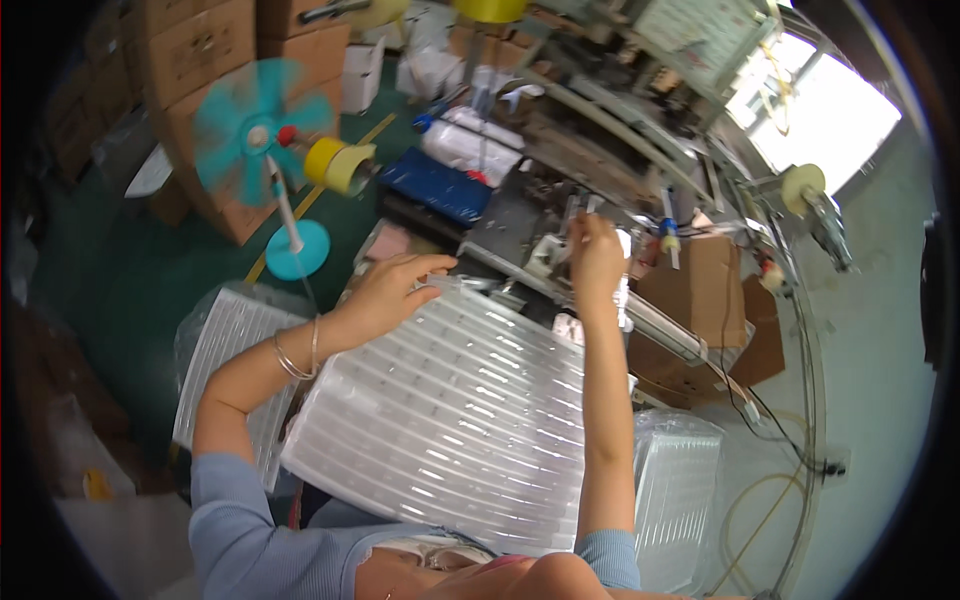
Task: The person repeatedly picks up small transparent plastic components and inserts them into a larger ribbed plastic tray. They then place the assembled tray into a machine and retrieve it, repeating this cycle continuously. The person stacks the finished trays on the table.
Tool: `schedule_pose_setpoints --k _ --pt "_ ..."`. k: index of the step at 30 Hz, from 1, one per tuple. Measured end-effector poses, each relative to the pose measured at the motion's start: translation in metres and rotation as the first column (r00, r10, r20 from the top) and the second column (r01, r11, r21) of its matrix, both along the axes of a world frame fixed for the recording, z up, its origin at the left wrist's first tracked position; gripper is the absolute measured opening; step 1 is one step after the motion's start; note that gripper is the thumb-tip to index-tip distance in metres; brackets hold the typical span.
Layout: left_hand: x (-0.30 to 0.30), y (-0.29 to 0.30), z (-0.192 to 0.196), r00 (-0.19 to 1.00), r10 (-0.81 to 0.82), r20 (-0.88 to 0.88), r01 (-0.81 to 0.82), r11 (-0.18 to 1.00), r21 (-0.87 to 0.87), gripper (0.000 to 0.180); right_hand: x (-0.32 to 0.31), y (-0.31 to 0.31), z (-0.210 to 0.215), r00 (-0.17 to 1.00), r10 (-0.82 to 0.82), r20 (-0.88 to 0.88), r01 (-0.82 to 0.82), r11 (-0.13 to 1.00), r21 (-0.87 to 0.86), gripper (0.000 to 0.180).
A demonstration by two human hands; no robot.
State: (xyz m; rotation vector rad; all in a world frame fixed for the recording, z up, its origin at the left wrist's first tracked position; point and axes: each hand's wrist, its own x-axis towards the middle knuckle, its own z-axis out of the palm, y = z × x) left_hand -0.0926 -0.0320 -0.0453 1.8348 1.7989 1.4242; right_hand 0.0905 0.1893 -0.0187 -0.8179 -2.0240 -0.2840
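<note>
Our left hand (385, 290) is gripping the far edge of the clear ribbed tray (450, 420) lying on our lap; our right hand (595, 255) is pinching a small part at the machine (560, 200) at twelve o'clock; we judge loading partway, with more tray stacks (225, 340) waiting at nine o'clock.
</note>
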Motion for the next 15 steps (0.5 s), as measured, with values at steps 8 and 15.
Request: schedule_pose_setpoints --k 8,15 --pt "-0.015 -0.108 -0.024 0.997 -0.052 0.057 0.063 0.975 -0.214 0.023 0.026 -0.015 -0.012 0.995 0.059 -0.076 -0.057 0.998 0.038 0.045" --pt "-0.029 -0.145 -0.054 0.940 -0.140 -0.311 0.014 0.927 -0.374 0.021 -0.008 -0.198 -0.046 0.676 0.734 0.065 -0.643 0.630 -0.434 0.012"
